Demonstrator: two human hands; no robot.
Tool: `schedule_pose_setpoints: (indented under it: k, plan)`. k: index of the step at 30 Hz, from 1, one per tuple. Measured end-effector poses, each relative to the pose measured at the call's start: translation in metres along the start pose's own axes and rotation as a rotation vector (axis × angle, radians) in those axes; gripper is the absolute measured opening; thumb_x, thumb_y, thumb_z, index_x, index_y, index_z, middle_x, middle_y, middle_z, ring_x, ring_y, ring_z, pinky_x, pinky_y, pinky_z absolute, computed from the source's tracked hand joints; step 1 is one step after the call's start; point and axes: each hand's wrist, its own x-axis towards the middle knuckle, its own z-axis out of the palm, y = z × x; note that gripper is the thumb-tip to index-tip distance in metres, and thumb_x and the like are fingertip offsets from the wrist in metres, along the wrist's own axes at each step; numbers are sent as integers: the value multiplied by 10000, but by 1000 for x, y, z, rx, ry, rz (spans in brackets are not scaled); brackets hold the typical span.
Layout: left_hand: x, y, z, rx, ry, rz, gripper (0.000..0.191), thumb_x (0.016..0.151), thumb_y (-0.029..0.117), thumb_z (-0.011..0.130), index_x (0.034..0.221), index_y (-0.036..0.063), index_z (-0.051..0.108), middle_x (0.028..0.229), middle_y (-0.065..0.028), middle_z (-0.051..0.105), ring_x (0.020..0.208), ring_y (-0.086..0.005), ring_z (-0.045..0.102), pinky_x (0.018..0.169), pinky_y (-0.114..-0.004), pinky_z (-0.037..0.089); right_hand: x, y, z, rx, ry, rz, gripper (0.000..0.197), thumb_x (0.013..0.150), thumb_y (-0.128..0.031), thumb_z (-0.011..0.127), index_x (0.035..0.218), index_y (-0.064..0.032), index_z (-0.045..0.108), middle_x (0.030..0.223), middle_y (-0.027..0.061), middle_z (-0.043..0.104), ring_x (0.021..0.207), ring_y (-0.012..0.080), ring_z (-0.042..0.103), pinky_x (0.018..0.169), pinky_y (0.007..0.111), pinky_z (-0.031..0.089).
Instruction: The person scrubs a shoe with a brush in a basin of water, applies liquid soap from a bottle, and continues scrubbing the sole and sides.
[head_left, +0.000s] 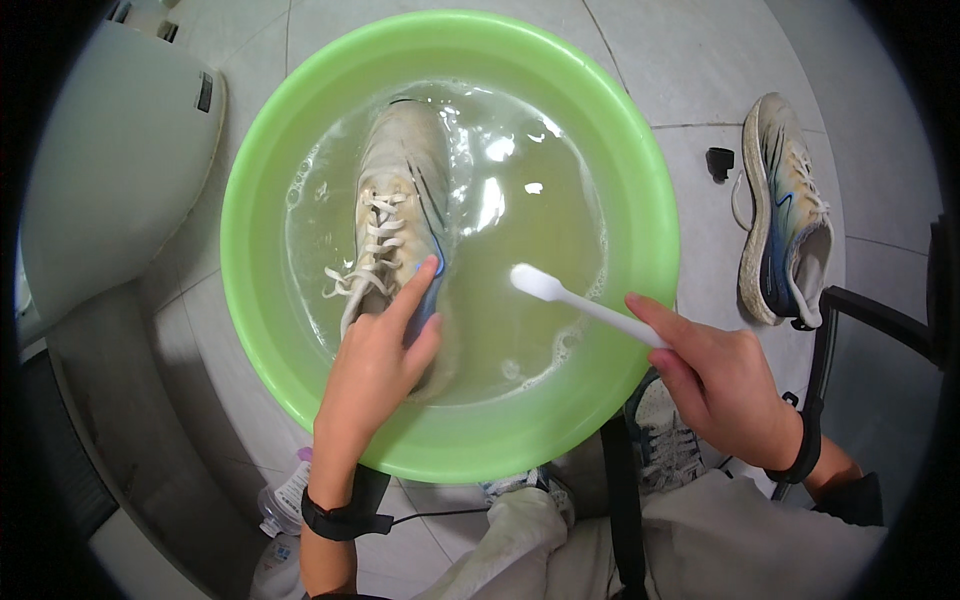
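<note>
A large green plastic basin holds cloudy water with some bubbles. In it lies a pale running shoe with white laces and a blue side, toe towards the top of the view, partly under water. My left hand rests on the shoe's heel end, its index finger on the blue side mark; the hand hides part of the collar. My right hand grips a white plastic brush by its handle, with the brush head over the water at the basin's right half, apart from the shoe. Its bristles are not clearly visible.
A similar shoe lies on the tiled floor at the right, near a small black object. A black metal frame stands below it. Plastic bottles are at the lower left, and a white ceramic fixture is at the upper left.
</note>
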Motion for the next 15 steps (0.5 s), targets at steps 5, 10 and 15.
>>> schedule_pose_setpoints:
  k: [5,10,15]
  plan:
    - [4,-5,3,9,9,14,473,808,130,542,1264,107,415,520,-96,343,467,-156,316,489,-270,340,-1,0,0,-2,-4,-1,374,807,-89,541,1172,-38,485,624,110,536,528,273,548,462,349,430]
    - [2,-12,-1,-92,74,-32,480,795,132,550,1259,148,429,514,-153,402,447,-210,386,503,-305,370,-4,2,-1,8,-5,33,367,806,-89,542,1166,-38,494,628,111,538,532,274,548,475,350,436]
    - [-5,-9,-11,-276,107,-79,467,807,120,537,1262,135,432,571,-10,372,519,-81,341,500,-223,325,-6,6,0,20,15,42,364,804,-89,542,1162,-42,496,645,121,551,542,281,553,481,351,442]
